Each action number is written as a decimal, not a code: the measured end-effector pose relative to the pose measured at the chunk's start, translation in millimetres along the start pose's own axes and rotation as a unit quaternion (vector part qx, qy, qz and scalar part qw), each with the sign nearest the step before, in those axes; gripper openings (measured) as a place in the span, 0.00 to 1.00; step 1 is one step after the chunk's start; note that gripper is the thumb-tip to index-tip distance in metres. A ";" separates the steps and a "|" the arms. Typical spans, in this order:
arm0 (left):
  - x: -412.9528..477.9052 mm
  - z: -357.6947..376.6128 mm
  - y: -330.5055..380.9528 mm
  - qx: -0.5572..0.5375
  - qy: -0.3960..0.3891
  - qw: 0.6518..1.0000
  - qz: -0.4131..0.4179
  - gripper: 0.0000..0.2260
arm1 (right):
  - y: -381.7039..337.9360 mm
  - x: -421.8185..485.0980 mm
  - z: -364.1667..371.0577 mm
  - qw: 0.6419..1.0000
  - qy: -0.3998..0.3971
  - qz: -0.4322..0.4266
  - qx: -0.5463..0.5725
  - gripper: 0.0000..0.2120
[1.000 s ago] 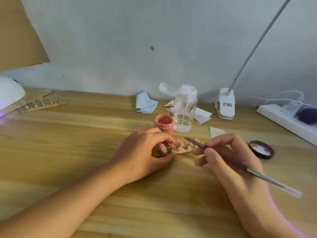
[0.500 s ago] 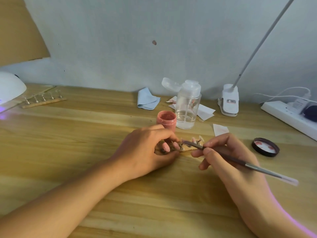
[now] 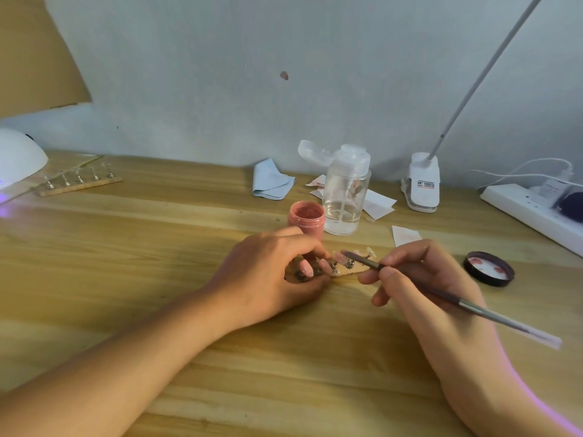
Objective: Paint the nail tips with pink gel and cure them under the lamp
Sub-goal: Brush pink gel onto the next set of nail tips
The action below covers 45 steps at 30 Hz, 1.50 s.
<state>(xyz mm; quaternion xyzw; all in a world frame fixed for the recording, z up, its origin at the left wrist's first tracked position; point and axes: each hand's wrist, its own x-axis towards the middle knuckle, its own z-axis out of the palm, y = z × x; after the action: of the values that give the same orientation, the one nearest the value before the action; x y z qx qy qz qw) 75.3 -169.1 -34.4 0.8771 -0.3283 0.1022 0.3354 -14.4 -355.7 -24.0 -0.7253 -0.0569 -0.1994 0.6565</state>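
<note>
1. Wooden strip (image 3: 346, 272) of nail tips (image 3: 339, 257) lies on the desk (image 3: 126, 266), its left end held in the left grip (image 3: 274, 275).
2. Right grip (image 3: 426, 285) pinches a brush (image 3: 492, 314) like a pencil, with the bristles on a pink tip just left of it.
3. Pink gel jar (image 3: 306, 217) stands open just behind the left grip.
4. White lamp (image 3: 19, 156) sits far to the left.

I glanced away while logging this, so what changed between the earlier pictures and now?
The right hand worked the thin grey brush in a small stroke: its tip slid toward the left hand, then back right over the pink nail tips. Nothing was taken or released. The left hand still grips the wooden holder strip; the open pink gel jar and black lid stayed put.
</note>
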 end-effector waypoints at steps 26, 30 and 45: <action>-1.4 1.4 -0.4 0.060 0.021 0.997 0.038 0.09 | 3.1 -1.9 0.1 1.000 -0.005 -0.011 0.001 0.05; -1.3 0.7 -0.6 0.058 0.019 0.997 0.038 0.10 | 3.9 -0.5 0.4 1.000 -0.002 -0.002 0.008 0.04; 4.0 1.2 -7.6 -0.012 0.004 1.000 0.019 0.11 | 3.7 -1.7 -8.2 0.991 0.054 0.035 0.118 0.06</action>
<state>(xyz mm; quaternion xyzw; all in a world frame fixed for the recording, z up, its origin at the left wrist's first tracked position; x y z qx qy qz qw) 83.2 -167.7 -37.7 0.8665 -0.3444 0.1081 0.3449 -16.5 -363.9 -27.6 -0.6327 -0.0189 -0.2068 0.7460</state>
